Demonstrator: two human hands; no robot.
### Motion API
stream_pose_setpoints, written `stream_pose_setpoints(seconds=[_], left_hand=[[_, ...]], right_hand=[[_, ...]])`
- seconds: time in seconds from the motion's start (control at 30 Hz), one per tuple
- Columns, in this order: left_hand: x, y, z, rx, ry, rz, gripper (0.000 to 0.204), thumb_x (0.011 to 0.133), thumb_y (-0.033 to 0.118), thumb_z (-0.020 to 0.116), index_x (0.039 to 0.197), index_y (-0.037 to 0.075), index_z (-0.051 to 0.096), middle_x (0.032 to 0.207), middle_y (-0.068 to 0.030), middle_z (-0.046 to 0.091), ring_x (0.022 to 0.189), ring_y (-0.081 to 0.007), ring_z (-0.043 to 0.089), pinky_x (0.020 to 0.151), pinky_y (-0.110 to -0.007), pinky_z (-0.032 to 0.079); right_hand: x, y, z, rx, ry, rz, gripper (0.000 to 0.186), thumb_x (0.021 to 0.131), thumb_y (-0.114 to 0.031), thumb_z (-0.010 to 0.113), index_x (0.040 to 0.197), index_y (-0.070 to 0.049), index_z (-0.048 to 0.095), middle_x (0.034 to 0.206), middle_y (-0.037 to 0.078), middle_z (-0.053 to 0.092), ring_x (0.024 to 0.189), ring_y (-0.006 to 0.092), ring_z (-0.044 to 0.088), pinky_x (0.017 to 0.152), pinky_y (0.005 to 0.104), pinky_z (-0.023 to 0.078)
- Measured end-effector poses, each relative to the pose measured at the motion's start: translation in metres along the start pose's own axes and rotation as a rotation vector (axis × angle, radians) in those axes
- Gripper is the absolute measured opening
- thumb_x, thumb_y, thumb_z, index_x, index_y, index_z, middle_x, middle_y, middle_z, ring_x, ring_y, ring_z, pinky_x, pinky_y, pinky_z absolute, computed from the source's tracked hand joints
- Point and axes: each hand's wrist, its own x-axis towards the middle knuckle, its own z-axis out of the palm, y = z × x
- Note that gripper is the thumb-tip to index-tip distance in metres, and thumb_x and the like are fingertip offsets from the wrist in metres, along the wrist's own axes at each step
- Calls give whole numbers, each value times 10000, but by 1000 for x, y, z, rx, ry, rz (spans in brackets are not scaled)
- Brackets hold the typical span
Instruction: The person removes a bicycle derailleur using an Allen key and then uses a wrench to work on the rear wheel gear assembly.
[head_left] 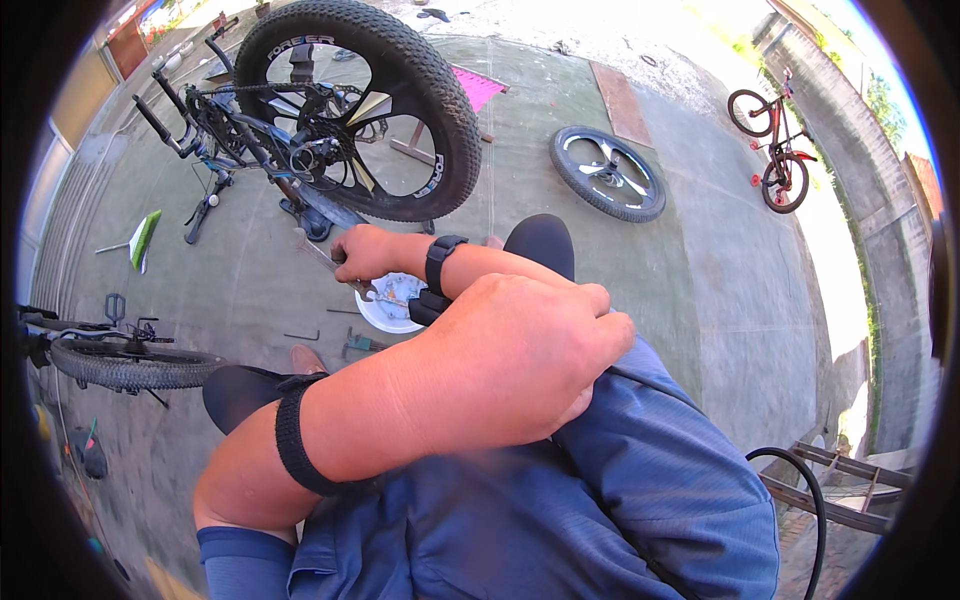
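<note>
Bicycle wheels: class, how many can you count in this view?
5: on the upturned bike, loose on the floor, two on the small red bike, one at left. Others may be hidden.

The left hand (530, 350) curls knuckles-up, so its fingers and anything inside stay hidden. The white bowl (388, 310) sits half covered behind the right wrist. The wrench's (330, 260) middle vanishes inside the right hand (365, 252).

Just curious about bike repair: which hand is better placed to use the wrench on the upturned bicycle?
Probably the right. The right hand grips the wrench, close to the upturned bicycle. The left hand is a closed fist nearer the body, farther from it.
</note>
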Motion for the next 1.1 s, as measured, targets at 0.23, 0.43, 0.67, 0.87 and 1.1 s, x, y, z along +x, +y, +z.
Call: stream_pose_setpoints(seconds=[0.23,0.43,0.67,0.87,1.1], left_hand=[[16,5,-19,-116,-83,77,188,635,89,626,785,24,533,748,-113,565,655,-302,592,537,-379,476],[52,41,-48,316,-119,136,122,704,132,635,793,49,623,700,-74,628,612,-232,640,497,-360,488],[83,54,-31,350,465,578,176,686,229,594,674,59,552,597,-46,485,512,-141,538,381,-281,343],[68,107,-75,-178,496,533,146,739,231,544,697,110,612,633,-79,602,524,-272,598,410,-414,422],[11,67,-105,-248,891,500,253,821,126,509,1019,-32,520,804,-153,568,636,-294,564,544,-407,408]], right_hand=[[-9,-17,-44,188,10,42,249,725,-182,645,877,15,626,737,104,649,616,183,655,595,314,520],[8,-67,-70,326,41,-138,202,716,-156,636,812,21,632,674,92,640,585,161,641,552,312,514],[10,-126,-106,331,37,-253,211,720,-162,651,792,31,607,690,87,630,587,146,639,545,296,512],[-17,-176,-126,448,39,-305,93,817,-90,628,860,-16,591,698,5,594,560,73,567,486,211,406],[-54,-174,-139,570,163,-159,51,856,-86,581,848,-38,568,670,12,573,533,85,561,448,186,349]])
